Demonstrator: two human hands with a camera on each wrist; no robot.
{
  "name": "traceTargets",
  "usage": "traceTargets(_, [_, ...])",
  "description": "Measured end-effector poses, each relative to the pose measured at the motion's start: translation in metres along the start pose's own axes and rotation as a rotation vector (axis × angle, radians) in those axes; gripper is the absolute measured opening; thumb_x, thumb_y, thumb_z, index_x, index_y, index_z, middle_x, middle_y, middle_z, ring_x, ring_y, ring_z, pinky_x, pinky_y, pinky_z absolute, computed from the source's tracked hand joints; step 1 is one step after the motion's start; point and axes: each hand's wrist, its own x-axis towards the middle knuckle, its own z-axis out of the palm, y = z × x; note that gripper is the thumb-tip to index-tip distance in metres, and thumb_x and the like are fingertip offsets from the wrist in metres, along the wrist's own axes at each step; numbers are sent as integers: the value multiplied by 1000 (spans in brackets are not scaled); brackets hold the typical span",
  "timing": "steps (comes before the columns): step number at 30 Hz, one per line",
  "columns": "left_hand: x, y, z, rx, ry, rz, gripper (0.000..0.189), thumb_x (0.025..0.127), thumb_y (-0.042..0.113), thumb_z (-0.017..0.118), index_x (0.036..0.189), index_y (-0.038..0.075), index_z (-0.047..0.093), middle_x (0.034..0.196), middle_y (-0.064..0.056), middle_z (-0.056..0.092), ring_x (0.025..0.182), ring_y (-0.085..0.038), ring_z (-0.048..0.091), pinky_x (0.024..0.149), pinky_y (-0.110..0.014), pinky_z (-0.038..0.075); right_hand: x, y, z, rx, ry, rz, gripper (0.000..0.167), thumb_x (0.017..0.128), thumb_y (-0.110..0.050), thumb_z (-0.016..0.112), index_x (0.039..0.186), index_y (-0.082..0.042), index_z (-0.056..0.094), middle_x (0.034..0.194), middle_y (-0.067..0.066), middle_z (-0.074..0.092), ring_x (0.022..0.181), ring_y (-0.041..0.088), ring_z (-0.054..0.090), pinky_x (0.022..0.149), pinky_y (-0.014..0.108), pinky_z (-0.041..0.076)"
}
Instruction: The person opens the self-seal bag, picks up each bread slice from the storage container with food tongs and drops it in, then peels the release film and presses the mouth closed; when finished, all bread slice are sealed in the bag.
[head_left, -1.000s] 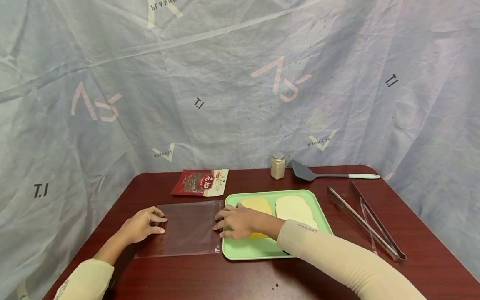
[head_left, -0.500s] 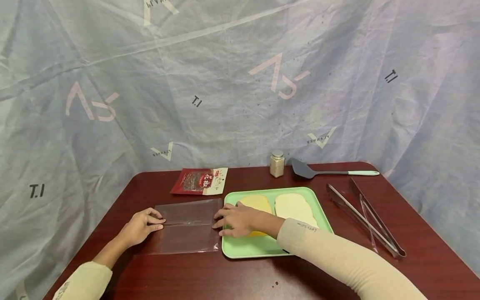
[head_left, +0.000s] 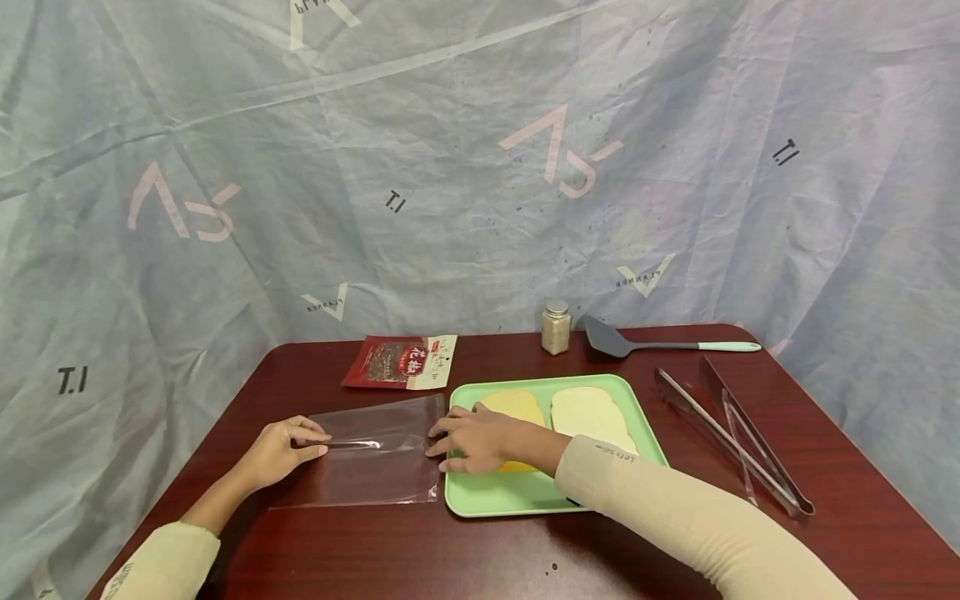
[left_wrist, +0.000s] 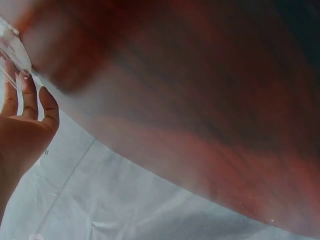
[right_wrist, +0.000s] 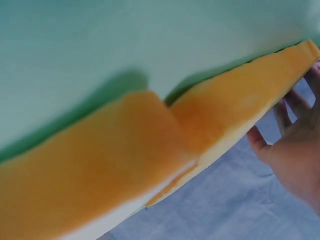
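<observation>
A clear plastic bag (head_left: 375,475) lies flat on the table, with a raised crease running across its middle. At its left side my left hand (head_left: 281,450) pinches the film between thumb and fingers; crinkled film also shows at the fingertips in the left wrist view. My right hand (head_left: 472,442) rests over the left rim of the green tray (head_left: 517,504), fingers spread and touching the bag's right edge. Beneath that hand is a yellow-topped bread slice (head_left: 513,404), partly hidden. A pale bread slice (head_left: 588,417) lies beside it. Brown crusts show in the right wrist view.
A red spice packet (head_left: 397,363) lies behind the bag. Farther back stand a small glass jar (head_left: 556,329) and a grey spatula (head_left: 611,340) with a pale green handle. Metal tongs (head_left: 735,442) lie right of the tray. A grey cloth hangs behind the table.
My left fingers have closed together on the bag's left side, and a raised crease has formed across its middle. My right hand has stayed in place.
</observation>
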Motion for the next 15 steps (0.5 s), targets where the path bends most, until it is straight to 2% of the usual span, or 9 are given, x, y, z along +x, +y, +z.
traceTargets(3, [1, 0, 2, 4, 3, 0, 16, 87, 14, 78, 102, 13, 80, 102, 1, 67, 79, -10, 53, 64, -25, 45, 0, 1, 0, 5, -2, -2, 40, 104, -52, 40, 141, -42, 53, 151, -13, 41, 135, 13, 36, 94, 44, 37])
traceTargets(7, [1, 1, 4, 3, -2, 11, 24, 85, 16, 79, 109, 13, 78, 102, 1, 67, 76, -11, 49, 62, -25, 42, 1, 1, 0, 9, -7, 3, 40, 104, -51, 41, 141, -42, 53, 151, -13, 41, 136, 13, 35, 95, 44, 37])
traceTargets(11, [-1, 4, 4, -21, -36, 9, 28, 85, 26, 80, 110, 14, 78, 108, -1, 66, 90, -18, 57, 70, -31, 47, 1, 1, 1, 11, -8, 4, 40, 104, -51, 41, 141, -41, 54, 151, -13, 41, 136, 13, 35, 96, 45, 37])
traceTargets(15, [-2, 6, 7, 9, -31, 18, 33, 83, 33, 81, 112, 17, 78, 115, 0, 64, 109, -29, 58, 82, -47, 48, 1, 1, 0, 10, -5, 4, 40, 104, -51, 41, 141, -41, 54, 150, -13, 41, 135, 13, 36, 96, 45, 37])
